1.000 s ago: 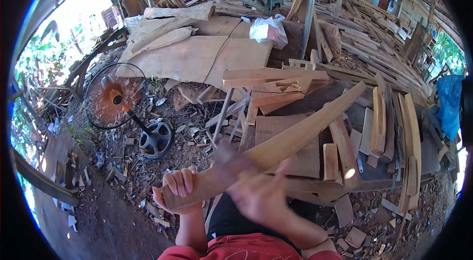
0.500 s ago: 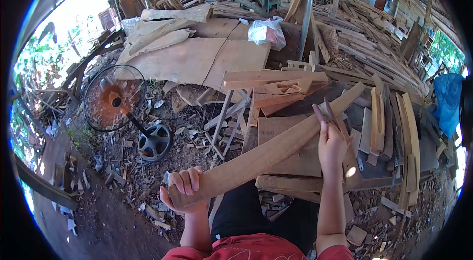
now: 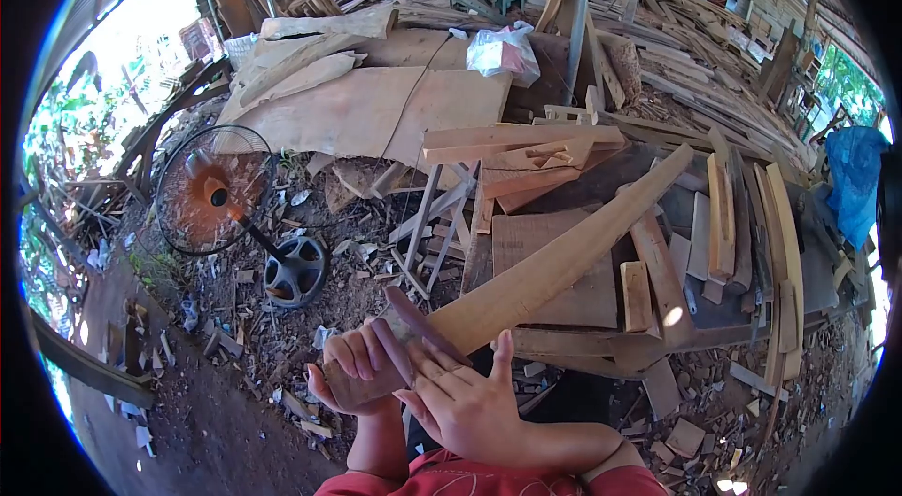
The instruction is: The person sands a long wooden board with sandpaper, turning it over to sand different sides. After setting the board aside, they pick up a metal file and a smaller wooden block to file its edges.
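A long, slightly curved wooden board (image 3: 554, 261) slants from my lap up to the right, its far part over the workbench. My left hand (image 3: 352, 369) grips its near end, fingers curled over the top face. Close beside it, my right hand (image 3: 474, 397) presses a folded piece of reddish-brown sandpaper (image 3: 395, 350) on the board, fingers laid along it and thumb raised. One flap of the sandpaper stands up above the board. My right palm is hidden from view.
A small wood block (image 3: 636, 297) and several strips lie on the workbench (image 3: 554, 247). Stacked boards (image 3: 526, 144) sit at its back left. A fan (image 3: 216, 195) stands on the littered ground to the left. A blue plastic sheet (image 3: 855, 186) hangs at the right.
My right hand has slid with the sandpaper down the board from its far part to beside my left hand. The left hand keeps its grip. The wood block has come into view.
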